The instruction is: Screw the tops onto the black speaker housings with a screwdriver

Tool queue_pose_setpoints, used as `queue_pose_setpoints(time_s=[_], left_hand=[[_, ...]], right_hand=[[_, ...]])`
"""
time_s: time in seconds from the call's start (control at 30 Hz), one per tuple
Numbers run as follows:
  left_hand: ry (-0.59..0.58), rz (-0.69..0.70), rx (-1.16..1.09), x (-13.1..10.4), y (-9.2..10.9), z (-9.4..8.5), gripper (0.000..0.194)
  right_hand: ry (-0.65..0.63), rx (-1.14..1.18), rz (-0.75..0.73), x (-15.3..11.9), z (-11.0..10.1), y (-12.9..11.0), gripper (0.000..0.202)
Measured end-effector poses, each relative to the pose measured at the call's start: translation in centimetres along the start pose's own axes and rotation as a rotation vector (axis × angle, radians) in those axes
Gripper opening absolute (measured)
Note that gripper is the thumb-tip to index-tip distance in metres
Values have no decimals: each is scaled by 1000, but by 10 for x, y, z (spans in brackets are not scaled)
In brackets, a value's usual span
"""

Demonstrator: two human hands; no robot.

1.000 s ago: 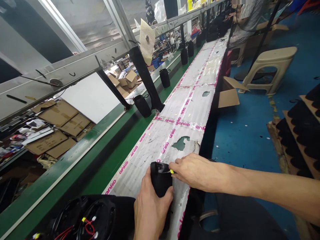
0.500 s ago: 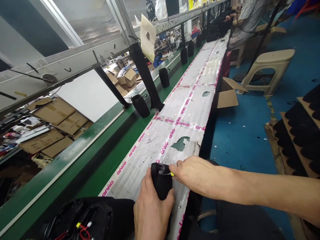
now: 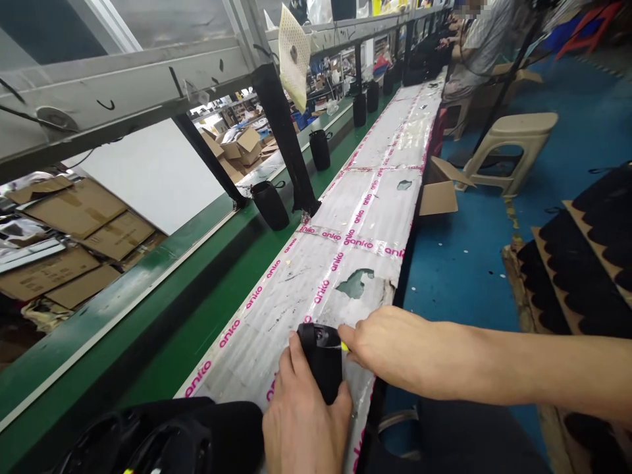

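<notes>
A black fabric-covered cylinder (image 3: pixel 326 372) lies on the taped white work surface (image 3: pixel 345 217), its near end toward me. My left hand (image 3: pixel 306 411) is wrapped round it, with the thumb on its right side. At its top end, my right hand (image 3: pixel 378 339) is closed on a small tool with a yellow part (image 3: pixel 344 346). The tool's tip reaches the dark opening at the top of the cylinder; its exact contact is too small to tell.
Black speaker parts (image 3: pixel 148 441) lie at the lower left. Black cylinders (image 3: pixel 270 205) stand along the green conveyor (image 3: pixel 207 289). A cream stool (image 3: pixel 518 141), an open carton (image 3: pixel 438 197) and stacked black items (image 3: pixel 557 276) are at the right. A person (image 3: pixel 481 49) sits far ahead.
The view has shifted slightly, moving the background left. Both hands stay on the cylinder and tool, and the cylinder's top opening shows more clearly.
</notes>
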State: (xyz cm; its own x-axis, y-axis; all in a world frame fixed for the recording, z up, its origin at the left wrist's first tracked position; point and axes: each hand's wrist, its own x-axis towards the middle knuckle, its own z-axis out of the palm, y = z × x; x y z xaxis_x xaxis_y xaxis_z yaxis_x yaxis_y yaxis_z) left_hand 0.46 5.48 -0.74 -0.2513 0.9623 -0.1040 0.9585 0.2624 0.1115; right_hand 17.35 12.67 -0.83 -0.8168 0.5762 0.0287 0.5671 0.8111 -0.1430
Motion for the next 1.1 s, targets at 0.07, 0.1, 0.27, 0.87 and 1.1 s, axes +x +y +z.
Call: queue_pose_setpoints(time_s=[0.07,0.1,0.27,0.87,1.1], left_hand=[[-10,0,-9,1,0,0,83],[-19,-2,-20,2,0,-1,83],[-59,-45,-98,2,-6,-7,77],[-146,28,-94,11,0,-23,92],[81,93,-302,11,2,-31,90]], right_hand=[[-4,36,-18,1,-1,2,9],[6,49,-17,2,-1,2,9],[80,213,84,-3,10,-2,18],[183,1560,515,20,71,42,40],[224,1577,512,20,72,37,39]])
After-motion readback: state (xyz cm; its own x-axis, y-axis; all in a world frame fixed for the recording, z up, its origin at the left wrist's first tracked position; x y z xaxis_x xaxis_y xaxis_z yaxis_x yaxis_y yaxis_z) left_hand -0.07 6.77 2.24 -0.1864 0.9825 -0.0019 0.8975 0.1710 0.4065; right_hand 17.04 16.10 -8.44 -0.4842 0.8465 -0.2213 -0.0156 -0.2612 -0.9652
